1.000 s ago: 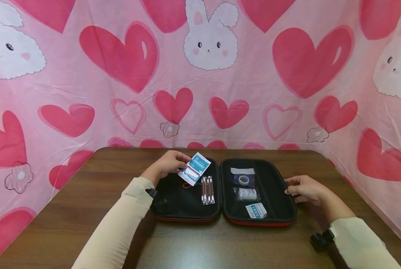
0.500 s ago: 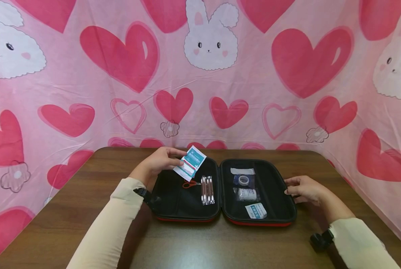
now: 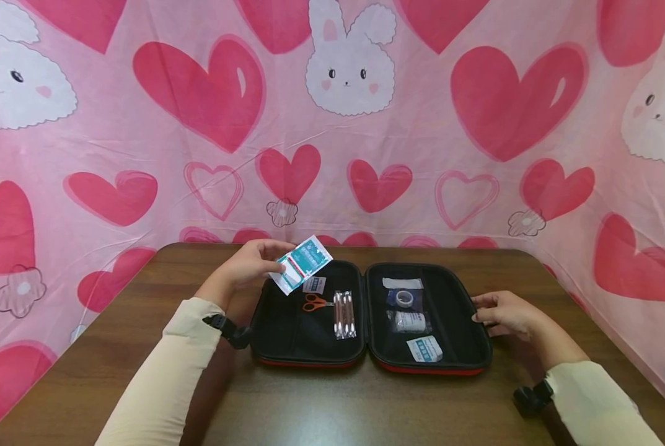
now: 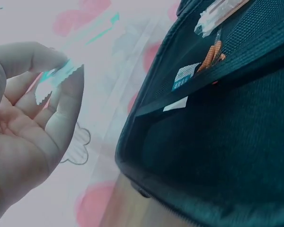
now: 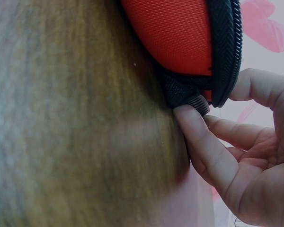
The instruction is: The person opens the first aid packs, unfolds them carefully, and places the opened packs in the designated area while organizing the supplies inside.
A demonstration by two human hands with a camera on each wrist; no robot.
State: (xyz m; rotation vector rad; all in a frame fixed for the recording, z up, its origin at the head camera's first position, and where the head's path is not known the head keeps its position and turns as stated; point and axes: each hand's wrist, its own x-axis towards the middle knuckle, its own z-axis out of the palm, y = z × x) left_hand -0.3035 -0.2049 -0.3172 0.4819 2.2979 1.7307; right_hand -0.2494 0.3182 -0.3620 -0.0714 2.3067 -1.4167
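My left hand (image 3: 247, 267) pinches a flat teal-and-white sachet (image 3: 312, 255) between thumb and fingers, above the back left corner of an open black-lined case (image 3: 279, 331). From the left wrist, the sachet (image 4: 61, 78) shows edge-on at the fingertips, apart from the case. Orange-handled scissors (image 3: 313, 302), a pack of cotton swabs (image 3: 344, 314) and a small white-blue packet (image 3: 314, 284) lie in the left half. At the right side, my right hand (image 3: 505, 313) grips the case's outer edge; its thumb presses a black strap end (image 5: 180, 90) below the red shell (image 5: 175, 33).
The case's right half holds a white strip (image 3: 402, 283), a tape roll (image 3: 404, 300), a wrapped bandage roll (image 3: 410, 322) and a white-blue packet (image 3: 424, 349). Under it is a brown wooden table (image 3: 287, 409). A pink heart-print cloth (image 3: 332, 136) hangs behind.
My left hand has drawn the sachet back and to the left, away from the case's middle. The scissors and small packet beneath now show. My right hand stays in place.
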